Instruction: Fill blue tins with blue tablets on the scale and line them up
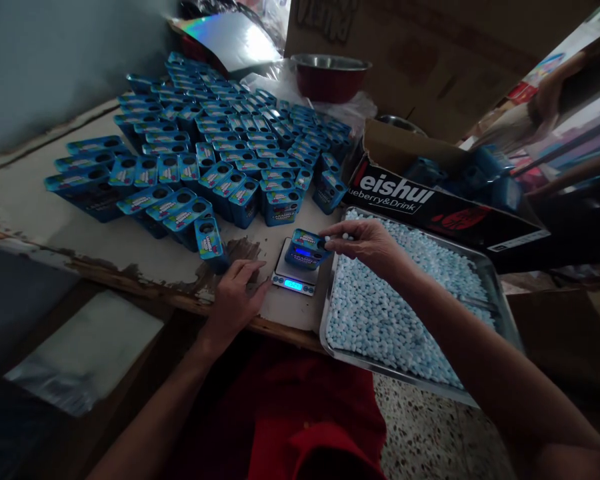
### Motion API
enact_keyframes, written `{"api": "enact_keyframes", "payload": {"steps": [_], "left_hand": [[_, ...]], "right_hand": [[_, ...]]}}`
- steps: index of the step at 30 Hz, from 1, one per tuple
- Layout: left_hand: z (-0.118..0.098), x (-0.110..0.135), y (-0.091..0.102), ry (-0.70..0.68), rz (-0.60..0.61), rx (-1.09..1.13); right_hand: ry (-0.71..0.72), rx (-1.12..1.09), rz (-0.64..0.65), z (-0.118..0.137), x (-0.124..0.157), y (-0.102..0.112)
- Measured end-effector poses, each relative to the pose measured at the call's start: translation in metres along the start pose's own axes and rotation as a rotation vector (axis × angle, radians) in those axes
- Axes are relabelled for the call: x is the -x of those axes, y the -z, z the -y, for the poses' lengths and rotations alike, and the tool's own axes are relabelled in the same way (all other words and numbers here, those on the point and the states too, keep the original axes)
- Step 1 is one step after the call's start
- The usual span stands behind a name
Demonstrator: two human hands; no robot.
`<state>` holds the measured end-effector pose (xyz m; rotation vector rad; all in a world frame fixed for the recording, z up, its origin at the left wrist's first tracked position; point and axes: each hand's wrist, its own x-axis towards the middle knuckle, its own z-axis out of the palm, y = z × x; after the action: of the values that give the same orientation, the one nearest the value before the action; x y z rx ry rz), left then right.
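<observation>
A small blue candy box [307, 252] stands on a digital scale [286, 272] whose display glows blue. My right hand [367, 245] is at the box's right end, fingertips beside its top opening. Several small white candies [347, 237] show between its pinched fingers. My left hand [236, 293] rests on the table's front edge, left of the scale, holding nothing, thumb and fingers apart. Close by it leans another blue candy box [211, 244]. Under my right forearm lies a metal tray [330, 333] full of pale blue and white candies [390, 313].
Many blue candy boxes [230, 147] stand in rows across the table [25, 193]. An open carton [445, 207] with blue boxes inside sits behind the tray. Farther back are a red metal bowl [333, 80] and a large cardboard sheet [415, 60]. Another person's arm [555, 100] shows at right.
</observation>
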<state>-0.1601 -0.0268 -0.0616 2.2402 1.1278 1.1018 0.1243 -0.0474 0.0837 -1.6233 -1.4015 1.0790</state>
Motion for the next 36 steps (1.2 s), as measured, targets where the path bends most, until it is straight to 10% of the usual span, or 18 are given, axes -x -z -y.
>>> {"api": "enact_keyframes", "payload": {"steps": [21,25,36], "left_hand": [[-0.002,-0.001,0.001,-0.007,0.025,-0.049],[-0.002,0.000,-0.001,-0.029,0.012,-0.060],[0.000,0.001,-0.002,-0.014,-0.023,-0.061]], "right_hand": [[-0.182,-0.335,-0.175,-0.024,-0.006,0.029],[-0.127,-0.278,-0.027,-0.013,0.002,0.024],[0.193,0.328,-0.114,0.003,-0.011,-0.009]]}}
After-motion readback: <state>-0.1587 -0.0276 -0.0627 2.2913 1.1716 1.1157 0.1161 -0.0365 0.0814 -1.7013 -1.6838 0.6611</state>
